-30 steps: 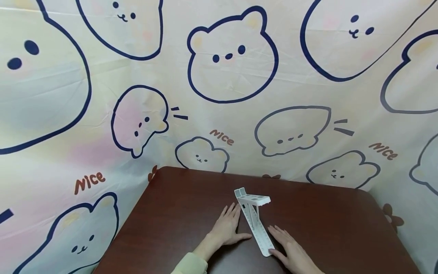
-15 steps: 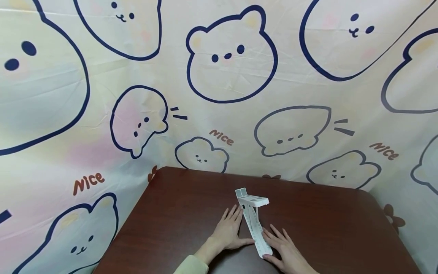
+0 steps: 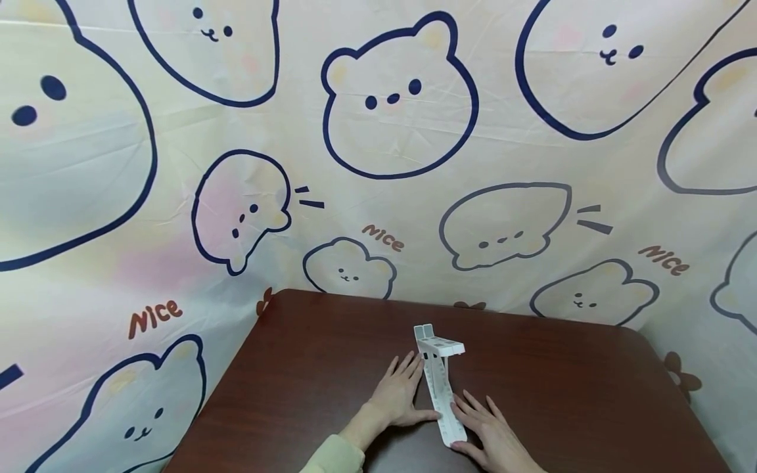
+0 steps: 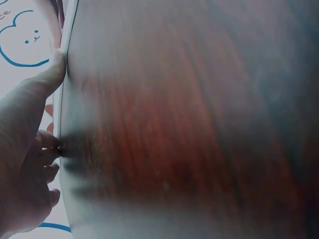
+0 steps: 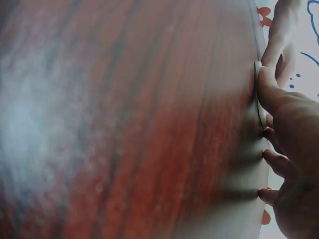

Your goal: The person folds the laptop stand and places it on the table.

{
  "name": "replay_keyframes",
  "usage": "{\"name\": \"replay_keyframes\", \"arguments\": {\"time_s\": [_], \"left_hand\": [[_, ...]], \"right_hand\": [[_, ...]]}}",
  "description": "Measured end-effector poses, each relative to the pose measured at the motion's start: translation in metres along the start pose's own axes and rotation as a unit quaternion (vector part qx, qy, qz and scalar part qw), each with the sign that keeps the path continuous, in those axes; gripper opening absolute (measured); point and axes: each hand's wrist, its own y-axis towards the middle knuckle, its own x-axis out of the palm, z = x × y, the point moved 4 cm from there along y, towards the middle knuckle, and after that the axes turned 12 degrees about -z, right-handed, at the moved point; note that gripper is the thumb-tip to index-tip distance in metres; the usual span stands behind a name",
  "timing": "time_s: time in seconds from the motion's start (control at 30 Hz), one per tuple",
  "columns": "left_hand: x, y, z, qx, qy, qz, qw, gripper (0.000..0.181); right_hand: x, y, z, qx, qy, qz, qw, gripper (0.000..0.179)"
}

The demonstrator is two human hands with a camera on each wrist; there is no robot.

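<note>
A white folding plastic stand (image 3: 442, 397) stands on the dark brown table, its long base lying flat and a slotted upper plate (image 3: 446, 345) raised on a strut. Along the base's left side rests my left hand (image 3: 395, 399), fingers straight, fingertips near the far end and thumb touching the edge lower down. Against the right side lies my right hand (image 3: 494, 435), fingers spread, thumb at the near end. Both wrist views look low across the tabletop; the left hand (image 4: 25, 124) and right hand (image 5: 294, 134) show at their outer edges, with the stand mostly hidden.
The glossy table (image 3: 319, 341) has rounded far corners. Behind it and along both sides hangs a pale cloth (image 3: 402, 203) printed with bear outlines and the word "Nice".
The stand has turned on the table, its near end shifting left and its far end right. My right hand has moved left against it; the left hand has moved slightly right.
</note>
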Motion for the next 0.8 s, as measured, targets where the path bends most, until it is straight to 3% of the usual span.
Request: {"name": "replay_keyframes", "arguments": {"time_s": [0.17,0.37,0.5,0.57,0.67,0.77,0.8], "left_hand": [[0.000,0.002,-0.003,0.015,0.017,-0.009,0.9997,0.113],[0.001,0.006,-0.007,0.034,0.039,-0.013,0.9986,0.110],[0.001,0.008,-0.011,0.052,0.016,-0.026,0.9982,0.110],[0.011,0.015,-0.017,0.066,-0.003,-0.025,0.9975,0.110],[0.008,0.016,-0.018,0.059,-0.018,-0.051,0.9968,0.109],[-0.004,0.013,-0.012,0.033,-0.007,-0.080,0.9962,0.107],[-0.001,0.016,-0.013,0.028,0.000,-0.084,0.9960,0.108]], "right_hand": [[0.003,0.000,-0.002,0.021,0.009,-0.005,0.9997,0.068],[0.008,-0.001,-0.004,0.009,-0.010,0.028,0.9995,0.065],[0.008,-0.002,-0.007,0.005,-0.011,0.029,0.9995,0.063],[0.007,-0.002,-0.008,0.009,0.001,0.018,0.9998,0.062],[0.005,-0.002,-0.010,0.023,0.019,-0.005,0.9995,0.062],[0.005,-0.001,-0.010,0.032,0.036,-0.018,0.9987,0.062],[0.005,-0.001,-0.009,0.033,0.043,-0.021,0.9983,0.063]]}}
